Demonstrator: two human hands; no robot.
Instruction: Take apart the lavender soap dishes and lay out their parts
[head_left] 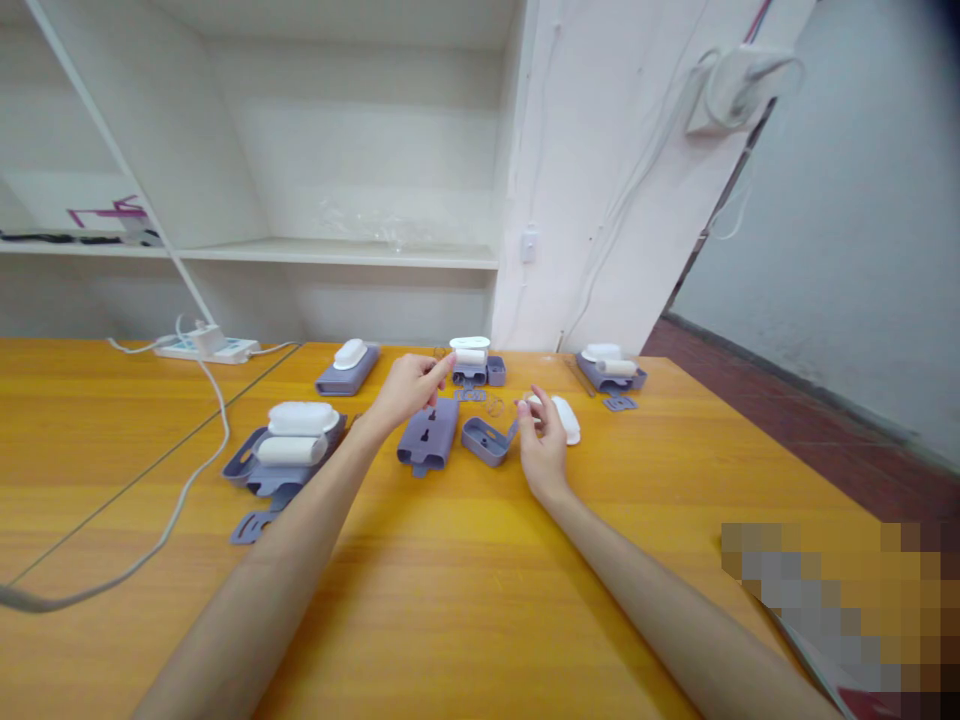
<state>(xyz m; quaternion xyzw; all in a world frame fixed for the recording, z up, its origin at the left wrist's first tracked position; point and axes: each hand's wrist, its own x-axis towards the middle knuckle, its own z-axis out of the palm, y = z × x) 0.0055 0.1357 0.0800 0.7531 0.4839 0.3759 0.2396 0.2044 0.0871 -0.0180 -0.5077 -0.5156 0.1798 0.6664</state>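
My left hand (411, 388) reaches over the table with fingers stretched out, its fingertips right by a white roll (470, 357) on a grey-purple holder. I cannot tell whether they touch. Below that hand lies a flat grey-purple case (429, 437) with keyhole slots. My right hand (544, 450) has thumb and fingers apart and curved, with nothing visible held. Beside its thumb sits a small open grey-purple box (486, 441) with a raised flap. A white oval lid (568, 420) is partly hidden behind the right hand.
More grey-purple holders with white parts stand at left (292, 450), back left (349, 368) and back right (611, 368). A white power strip (208, 347) lies at the back, its cable (202, 490) crossing the table's left side. A pixelated patch (832, 600) covers the lower right.
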